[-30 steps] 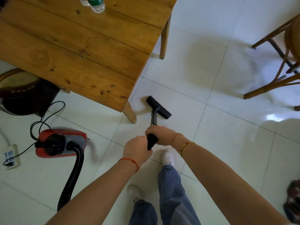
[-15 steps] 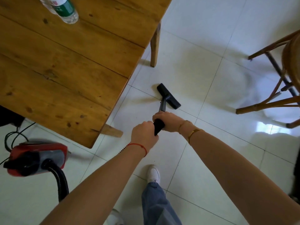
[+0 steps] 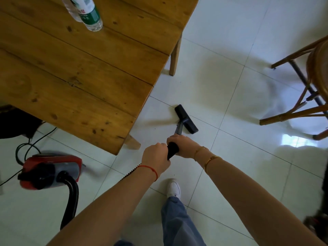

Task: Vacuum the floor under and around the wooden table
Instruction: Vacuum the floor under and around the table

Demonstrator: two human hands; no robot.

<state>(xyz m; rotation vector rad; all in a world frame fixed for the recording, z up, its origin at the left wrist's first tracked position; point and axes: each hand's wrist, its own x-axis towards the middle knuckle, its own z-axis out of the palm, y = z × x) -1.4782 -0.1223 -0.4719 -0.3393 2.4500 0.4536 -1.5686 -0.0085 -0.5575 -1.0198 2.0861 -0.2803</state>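
Head view: both hands (image 3: 170,153) clamped on vacuum wand (image 3: 178,129), pointing away toward floor nozzle (image 3: 186,119).

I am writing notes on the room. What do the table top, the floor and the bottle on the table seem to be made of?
Table top: wood planks, seemingly varnished; knots, grain and seams between boards show.
Floor: glossy pale tiles, probably ceramic; thin grout lines and bright reflections show.
Bottle: clear plastic, most likely; see-through wall with a green and white label.

Both hands (image 3: 157,158) around vacuum wand (image 3: 173,149)
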